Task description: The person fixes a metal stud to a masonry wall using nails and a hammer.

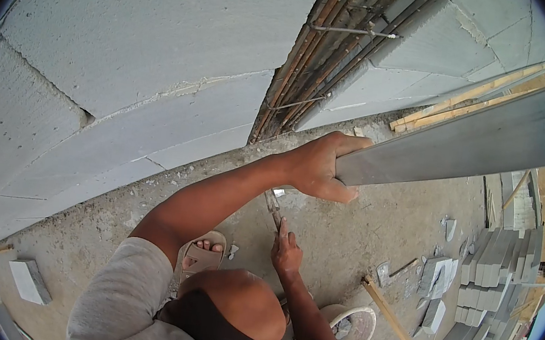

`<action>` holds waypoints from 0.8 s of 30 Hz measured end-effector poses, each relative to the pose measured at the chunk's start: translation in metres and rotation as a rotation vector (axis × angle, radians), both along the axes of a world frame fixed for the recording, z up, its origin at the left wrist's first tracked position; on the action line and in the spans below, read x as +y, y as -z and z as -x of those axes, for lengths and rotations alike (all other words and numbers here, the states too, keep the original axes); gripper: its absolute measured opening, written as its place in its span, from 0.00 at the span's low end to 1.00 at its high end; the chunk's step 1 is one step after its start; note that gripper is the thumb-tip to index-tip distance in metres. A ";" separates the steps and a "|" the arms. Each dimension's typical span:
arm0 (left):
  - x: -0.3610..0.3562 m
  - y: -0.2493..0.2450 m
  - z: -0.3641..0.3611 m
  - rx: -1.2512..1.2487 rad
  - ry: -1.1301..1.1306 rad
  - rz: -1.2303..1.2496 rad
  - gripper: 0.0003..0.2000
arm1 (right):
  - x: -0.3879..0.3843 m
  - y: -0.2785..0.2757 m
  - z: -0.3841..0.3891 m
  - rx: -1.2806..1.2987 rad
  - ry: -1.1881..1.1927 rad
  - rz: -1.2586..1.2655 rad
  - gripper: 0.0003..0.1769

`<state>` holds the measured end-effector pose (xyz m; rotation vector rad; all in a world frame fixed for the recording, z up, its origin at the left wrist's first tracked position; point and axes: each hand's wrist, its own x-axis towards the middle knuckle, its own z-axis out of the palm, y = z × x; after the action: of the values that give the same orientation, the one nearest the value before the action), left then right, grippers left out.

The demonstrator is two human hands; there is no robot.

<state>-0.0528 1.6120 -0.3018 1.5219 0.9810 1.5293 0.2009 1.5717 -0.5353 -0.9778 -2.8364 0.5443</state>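
My left hand [323, 166] is closed on the near end of a long, flat grey slab [464, 141], with thumb and fingers spread across its edges. From there the slab stretches up and to the right, out of view. Lower down, my right hand [286, 255] grips a narrow hand tool [273, 210], its index finger stretched along the worn shaft. A bright tip shows at the tool's far end, partly hidden beneath my left forearm; I cannot tell what kind of tool it is. My sandalled foot [208, 247] rests on the concrete floor [382, 213].
A pale block wall [152, 42] rises ahead, split by a gap with rusty rebar [320, 48]. Timber lengths [476, 96] lie along its base. Near my right arm stands a bucket [368, 332] beside a wooden stick [399, 329]. Stacked blocks [494, 262] and a loose block [30, 280] occupy the sides.
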 end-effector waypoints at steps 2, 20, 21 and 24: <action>-0.001 -0.001 -0.002 0.014 0.029 -0.026 0.16 | 0.004 0.002 -0.004 -0.015 0.046 0.015 0.36; 0.000 0.005 -0.010 -0.099 -0.031 -0.013 0.09 | 0.017 -0.022 -0.029 0.196 0.469 0.272 0.31; 0.002 0.007 -0.011 -0.077 0.005 0.003 0.09 | 0.009 -0.025 -0.019 0.219 0.504 0.288 0.31; 0.007 0.015 -0.003 -0.037 0.073 -0.092 0.18 | -0.019 -0.019 0.012 0.385 0.672 0.547 0.31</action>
<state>-0.0498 1.6192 -0.3169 1.5705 0.8346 1.5637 0.1886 1.5530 -0.5161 -1.5904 -1.8790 1.2611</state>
